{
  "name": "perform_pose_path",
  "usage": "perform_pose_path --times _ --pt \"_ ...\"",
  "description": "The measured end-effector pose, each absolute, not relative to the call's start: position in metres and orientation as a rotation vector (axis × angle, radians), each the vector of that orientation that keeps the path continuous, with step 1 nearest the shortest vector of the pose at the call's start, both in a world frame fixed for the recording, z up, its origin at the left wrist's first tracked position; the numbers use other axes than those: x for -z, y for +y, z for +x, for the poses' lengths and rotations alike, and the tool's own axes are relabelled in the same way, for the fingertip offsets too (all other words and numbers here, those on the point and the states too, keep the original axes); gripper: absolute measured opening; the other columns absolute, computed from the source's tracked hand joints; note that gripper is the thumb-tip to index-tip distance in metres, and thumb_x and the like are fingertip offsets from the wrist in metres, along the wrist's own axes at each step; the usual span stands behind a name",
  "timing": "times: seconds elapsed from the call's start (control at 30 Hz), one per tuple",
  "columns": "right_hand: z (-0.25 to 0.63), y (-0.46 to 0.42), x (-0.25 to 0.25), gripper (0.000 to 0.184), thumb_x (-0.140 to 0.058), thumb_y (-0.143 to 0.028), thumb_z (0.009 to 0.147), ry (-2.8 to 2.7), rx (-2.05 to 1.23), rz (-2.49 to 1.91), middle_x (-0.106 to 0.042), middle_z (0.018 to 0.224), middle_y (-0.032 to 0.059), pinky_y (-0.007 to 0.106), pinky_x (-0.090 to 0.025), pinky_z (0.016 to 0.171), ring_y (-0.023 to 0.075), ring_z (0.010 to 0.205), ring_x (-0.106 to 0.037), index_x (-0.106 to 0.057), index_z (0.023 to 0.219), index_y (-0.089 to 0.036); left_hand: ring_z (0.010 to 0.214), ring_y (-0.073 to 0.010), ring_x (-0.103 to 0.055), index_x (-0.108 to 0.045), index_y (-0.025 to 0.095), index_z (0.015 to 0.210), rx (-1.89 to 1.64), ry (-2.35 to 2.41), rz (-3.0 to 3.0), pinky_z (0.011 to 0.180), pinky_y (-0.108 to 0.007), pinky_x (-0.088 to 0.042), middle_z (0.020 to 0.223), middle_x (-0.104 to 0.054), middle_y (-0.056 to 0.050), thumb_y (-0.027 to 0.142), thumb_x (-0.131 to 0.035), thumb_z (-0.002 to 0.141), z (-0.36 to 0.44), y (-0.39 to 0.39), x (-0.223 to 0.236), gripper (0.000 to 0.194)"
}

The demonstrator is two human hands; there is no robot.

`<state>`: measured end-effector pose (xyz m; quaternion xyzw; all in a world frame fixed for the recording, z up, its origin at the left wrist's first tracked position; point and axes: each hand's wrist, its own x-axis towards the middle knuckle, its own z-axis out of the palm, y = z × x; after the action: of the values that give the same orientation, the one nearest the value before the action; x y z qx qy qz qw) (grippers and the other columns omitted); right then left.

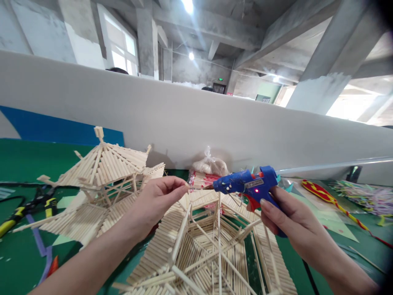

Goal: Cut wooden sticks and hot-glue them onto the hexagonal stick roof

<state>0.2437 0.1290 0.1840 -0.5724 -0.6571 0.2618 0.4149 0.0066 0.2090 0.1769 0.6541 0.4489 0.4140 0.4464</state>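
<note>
My right hand [291, 219] is wrapped round the grip of a blue hot glue gun [247, 183] whose red light is on and whose nozzle points left. My left hand [159, 198] pinches a short thin wooden stick [188, 185] right at the nozzle tip. Both hands hover over an open, upturned roof frame made of glued wooden sticks [211, 246] that lies in front of me on the green table [18, 262].
A finished stick pagoda roof [104, 172] stands to the left. Yellow-handled pliers [27, 207] lie at the far left. A plastic bag [210, 164] and a pack of sticks [201, 178] sit by the white partition [184, 119]. Coloured strips [362, 194] lie at the right.
</note>
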Motion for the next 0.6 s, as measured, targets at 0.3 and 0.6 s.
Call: perform_pose_path --times 0.3,0.6 --pt "0.240 0.127 -0.185 0.026 -0.041 -0.042 0.086 -1.650 -0.668 -1.436 -0.038 0.053 -0.0052 0.024 -0.030 0.043 0.0104 0.047 -0.035 -0.045 0.070 -0.022 0.052 -0.0106 -0.038 -0.060 0.021 0.068 -1.050 0.964 1.469 0.049 -0.022 -0.030 0.055 -0.044 0.005 0.033 -0.058 0.074 0.000 0.218 -0.167 0.015" --pt "0.241 0.126 -0.185 0.026 -0.039 -0.043 0.087 -1.680 -0.722 -1.433 -0.039 0.055 -0.0049 0.024 -0.031 0.045 0.0110 0.050 -0.036 -0.044 0.073 -0.022 0.052 -0.0101 -0.039 -0.061 0.021 0.069 -1.055 0.967 1.465 0.048 -0.023 -0.031 0.055 -0.045 0.004 0.032 -0.057 0.074 -0.002 0.217 -0.166 0.013"
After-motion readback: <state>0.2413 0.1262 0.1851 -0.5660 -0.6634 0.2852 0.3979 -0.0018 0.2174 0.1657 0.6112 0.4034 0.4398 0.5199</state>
